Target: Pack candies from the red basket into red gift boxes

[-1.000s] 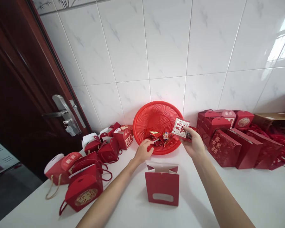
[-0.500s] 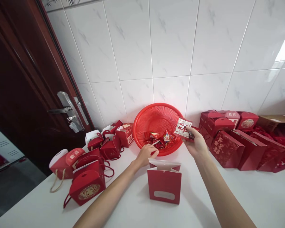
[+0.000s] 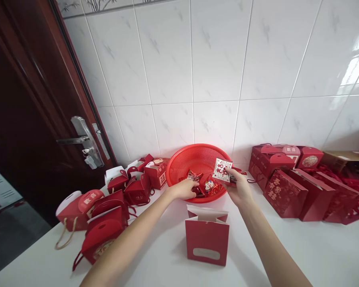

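Reaching into the red basket (image 3: 178, 167), my left hand (image 3: 184, 189) was among wrapped sweets (image 3: 210, 185), its grip hidden from me; my right hand (image 3: 239, 188) held a square packet (image 3: 221, 169). Nearer me, between them, a red bag (image 3: 207, 240) stood unclosed, contents unseen.

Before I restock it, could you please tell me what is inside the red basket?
Shiny wrapped pieces, mostly red, lie in the red basket; whatever the left hand covers, and any lower layer, cannot be seen.
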A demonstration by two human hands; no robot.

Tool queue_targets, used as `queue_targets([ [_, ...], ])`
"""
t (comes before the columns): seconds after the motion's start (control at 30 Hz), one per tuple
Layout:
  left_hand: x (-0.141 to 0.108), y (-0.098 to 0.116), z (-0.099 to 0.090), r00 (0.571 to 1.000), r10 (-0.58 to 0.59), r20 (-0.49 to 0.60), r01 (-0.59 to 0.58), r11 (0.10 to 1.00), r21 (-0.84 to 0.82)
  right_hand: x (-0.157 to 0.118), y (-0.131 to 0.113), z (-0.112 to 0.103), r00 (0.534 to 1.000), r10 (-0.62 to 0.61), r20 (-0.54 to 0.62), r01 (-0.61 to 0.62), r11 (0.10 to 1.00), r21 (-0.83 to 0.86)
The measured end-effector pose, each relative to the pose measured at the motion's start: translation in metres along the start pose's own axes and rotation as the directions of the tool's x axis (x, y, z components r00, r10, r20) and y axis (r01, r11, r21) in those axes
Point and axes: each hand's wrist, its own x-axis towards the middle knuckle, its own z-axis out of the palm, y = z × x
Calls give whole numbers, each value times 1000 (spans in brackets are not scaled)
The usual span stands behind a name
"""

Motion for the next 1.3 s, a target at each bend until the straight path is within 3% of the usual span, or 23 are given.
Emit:
queue_targets([
  [0.27, 25, -12, 4, 999, -29, 32, 25, 992, 125, 0, 2, 0, 1000, 1, 9, -1, 1000, -30],
  [0.57, 40, -12, 25, 998, -13, 59, 6, 993, 121, 2, 4, -1, 1000, -2, 21, 3, 999, -43],
  [0.77, 33, -18, 15, 998, -1, 64, 7, 996, -88, 0, 6, 0, 1000, 12, 2, -12, 999, -31],
  [0.9, 20, -20, 3, 997, -17, -77, -7, 952, -306, 5, 11, -2, 1000, 27, 6, -27, 999, -18],
  [1.03, 14, -15, -5, 970, -81, -230, -44, 871, -490, 11, 15, -4, 999, 34, 22, -34, 999, 6],
  [1.3, 15, -11, -5, 950, -165, -264, -47, 761, -647, 22, 26, 2, 997, 45, 68, -48, 998, 42],
])
